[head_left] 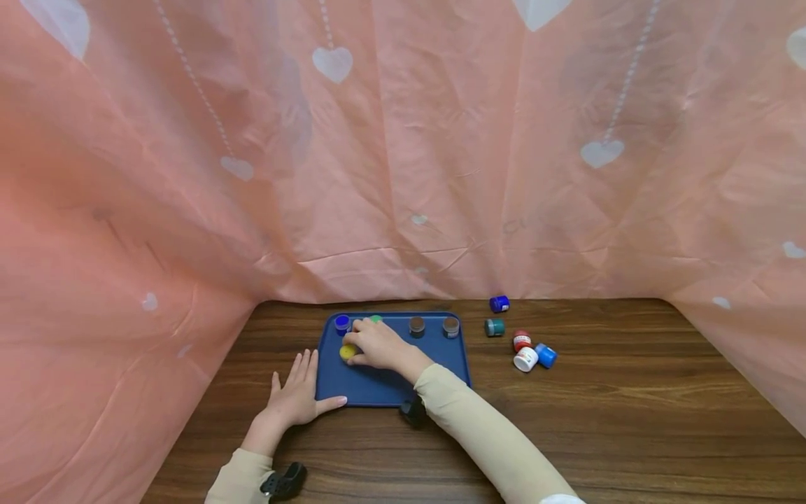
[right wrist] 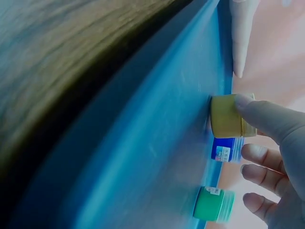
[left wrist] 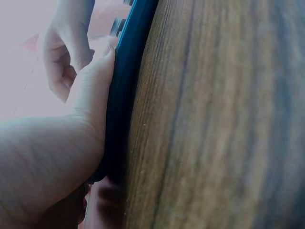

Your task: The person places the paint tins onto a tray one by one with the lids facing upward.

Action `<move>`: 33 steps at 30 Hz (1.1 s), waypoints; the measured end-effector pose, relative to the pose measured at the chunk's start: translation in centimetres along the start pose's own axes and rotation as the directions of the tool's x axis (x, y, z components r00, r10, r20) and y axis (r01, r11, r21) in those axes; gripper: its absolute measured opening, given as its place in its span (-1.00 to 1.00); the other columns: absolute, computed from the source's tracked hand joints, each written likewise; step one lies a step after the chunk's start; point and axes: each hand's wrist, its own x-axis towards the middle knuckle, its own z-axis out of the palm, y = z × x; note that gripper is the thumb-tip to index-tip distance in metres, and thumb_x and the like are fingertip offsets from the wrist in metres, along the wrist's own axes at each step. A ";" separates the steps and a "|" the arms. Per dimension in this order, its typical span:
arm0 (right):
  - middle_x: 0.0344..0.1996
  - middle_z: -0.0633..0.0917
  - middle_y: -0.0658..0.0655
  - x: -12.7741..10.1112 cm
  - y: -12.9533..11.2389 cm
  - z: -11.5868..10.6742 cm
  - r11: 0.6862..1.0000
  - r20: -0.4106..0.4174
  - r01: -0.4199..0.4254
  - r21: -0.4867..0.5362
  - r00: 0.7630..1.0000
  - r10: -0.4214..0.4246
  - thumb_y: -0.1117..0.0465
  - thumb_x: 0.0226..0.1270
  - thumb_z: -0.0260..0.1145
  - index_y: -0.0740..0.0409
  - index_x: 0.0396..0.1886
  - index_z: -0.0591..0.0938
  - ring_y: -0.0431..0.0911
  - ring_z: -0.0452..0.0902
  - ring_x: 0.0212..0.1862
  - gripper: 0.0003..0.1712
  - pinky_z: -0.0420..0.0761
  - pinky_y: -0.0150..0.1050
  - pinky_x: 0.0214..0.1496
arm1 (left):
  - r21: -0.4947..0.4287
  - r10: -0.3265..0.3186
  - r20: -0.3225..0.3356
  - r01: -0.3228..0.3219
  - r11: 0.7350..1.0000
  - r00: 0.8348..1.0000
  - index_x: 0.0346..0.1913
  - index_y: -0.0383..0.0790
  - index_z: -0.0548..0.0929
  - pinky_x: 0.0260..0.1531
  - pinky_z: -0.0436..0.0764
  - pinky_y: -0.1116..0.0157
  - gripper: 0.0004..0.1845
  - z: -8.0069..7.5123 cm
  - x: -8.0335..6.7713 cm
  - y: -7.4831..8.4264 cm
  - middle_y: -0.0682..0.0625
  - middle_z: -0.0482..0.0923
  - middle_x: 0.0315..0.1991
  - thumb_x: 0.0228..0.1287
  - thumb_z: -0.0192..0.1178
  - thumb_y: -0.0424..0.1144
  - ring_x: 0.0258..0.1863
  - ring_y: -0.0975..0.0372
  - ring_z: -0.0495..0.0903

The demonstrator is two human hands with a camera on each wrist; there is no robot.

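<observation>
With thumb and finger, my right hand [head_left: 380, 346] pinches a small yellow paint jar [right wrist: 226, 116] that stands on the blue tray [head_left: 378, 392]. Its other fingers are spread loosely beside a dark blue jar [right wrist: 224, 149] and a green jar [right wrist: 213, 203], apart from both. My left hand [head_left: 294, 400] lies with straight fingers along the tray's left edge, its thumb over the near left corner. At the back of the tray, two brown jars [head_left: 417, 326] stand to the right of the green one, which the right hand partly covers in the head view.
Right of the tray, on the wooden table [head_left: 592, 420], lie a dark blue jar [head_left: 499, 304], a teal jar [head_left: 495, 327], a red jar [head_left: 521, 341], a white jar [head_left: 525, 360] and a lighter blue jar [head_left: 546, 355]. A pink curtain [head_left: 441, 175] hangs behind and at both sides.
</observation>
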 end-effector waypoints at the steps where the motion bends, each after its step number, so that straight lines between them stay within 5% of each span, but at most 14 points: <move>1: -0.09 0.61 -0.03 0.1 0.0 0.0 1.000 0.007 -0.004 0.006 1.000 0.004 -0.16 0.29 0.32 -0.11 0.07 0.67 -0.16 0.47 -0.13 -0.57 0.50 -0.29 -0.09 | -0.002 0.000 -0.002 0.000 1.000 1.000 0.55 -0.37 -0.12 0.28 -0.23 -0.47 0.36 0.0 0.0 0.1 -0.35 -0.16 0.55 -0.04 0.10 0.58 0.56 -0.17 -0.19; 22: 0.02 0.67 0.01 2.5 -1.2 1.1 0.989 0.036 -0.107 0.106 0.994 0.104 -0.17 0.27 0.33 -0.09 0.10 0.67 -0.11 0.55 0.03 -0.53 0.56 -0.25 0.11 | -0.004 -0.011 0.012 0.011 1.000 1.000 0.55 -0.35 -0.14 0.28 -0.23 -0.47 0.35 0.1 0.1 -0.1 -0.35 -0.18 0.56 -0.04 0.10 0.58 0.56 -0.18 -0.21; 29: -0.07 0.65 -0.01 2.9 -1.4 1.6 0.984 0.034 -0.138 0.114 0.990 0.135 -0.16 0.28 0.33 -0.11 0.09 0.67 -0.13 0.53 -0.08 -0.54 0.59 -0.27 -0.09 | -0.028 0.001 -0.001 -0.001 1.000 1.000 0.56 -0.32 -0.17 0.27 -0.29 -0.47 0.41 0.8 0.5 -0.7 -0.34 -0.21 0.56 -0.11 0.05 0.65 0.56 -0.17 -0.26; 33: -0.03 0.65 -0.01 2.7 -1.3 1.7 0.988 0.021 -0.125 0.085 0.992 0.124 -0.19 0.28 0.32 -0.12 0.15 0.64 -0.12 0.55 -0.05 -0.50 0.59 -0.27 -0.05 | -0.023 -0.005 0.015 0.005 1.000 1.000 0.56 -0.31 -0.19 0.28 -0.30 -0.46 0.42 0.7 0.4 -0.6 -0.34 -0.23 0.56 -0.12 0.00 0.68 0.56 -0.17 -0.27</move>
